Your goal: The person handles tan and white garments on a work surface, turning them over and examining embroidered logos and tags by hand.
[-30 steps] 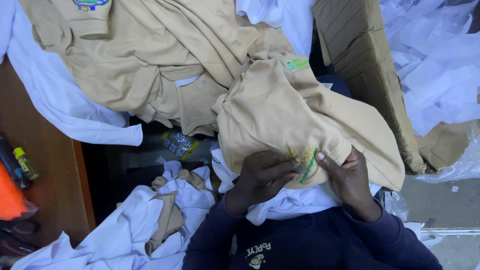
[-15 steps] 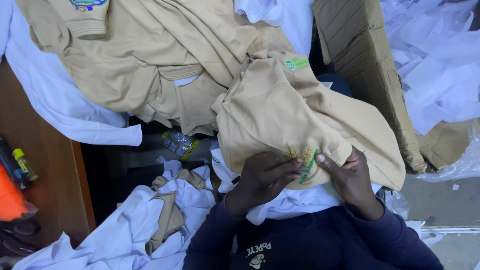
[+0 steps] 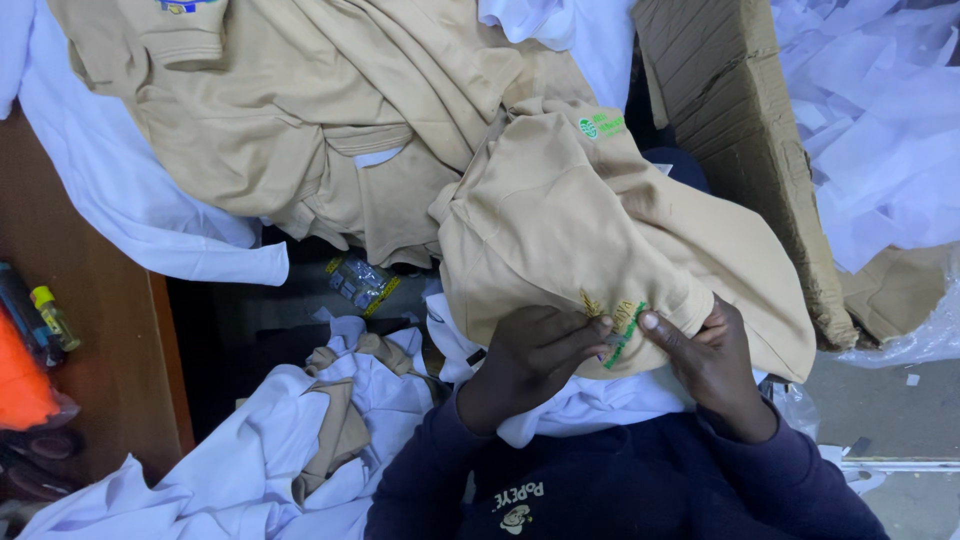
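Several tan garments make up the largest mass here: a heap of tan shirts [image 3: 300, 130] spreads across the top from ten to twelve o'clock, and one folded tan shirt [image 3: 570, 240] lies just right of centre, draped toward the person's lap at six o'clock. White cloth [image 3: 130, 200] trails out from under the heap at nine o'clock, more white fabric [image 3: 250, 460] with tan trim lies bunched at seven o'clock, and a loose drift of white sheets [image 3: 880, 130] fills the two o'clock corner. A torn cardboard box [image 3: 740, 130] stands on a slant at one o'clock, touching the folded shirt's right side. A wooden table edge [image 3: 110, 360] runs down the nine o'clock side, with an orange object [image 3: 20, 375] and a small yellow-capped bottle [image 3: 52, 315] on it. A crumpled clear wrapper [image 3: 360, 280] sits in the dark gap near the centre. The left hand [image 3: 530, 355] rests on the folded shirt's lower edge, fingers curled and pinching the cloth just left of a small green and yellow embroidered badge [image 3: 620, 325]. The right hand [image 3: 705, 360] grips the same hem from the four o'clock side, thumb pressed on top beside the badge and the remaining fingers tucked beneath the fabric. The two hands lie close, with the badge between them.
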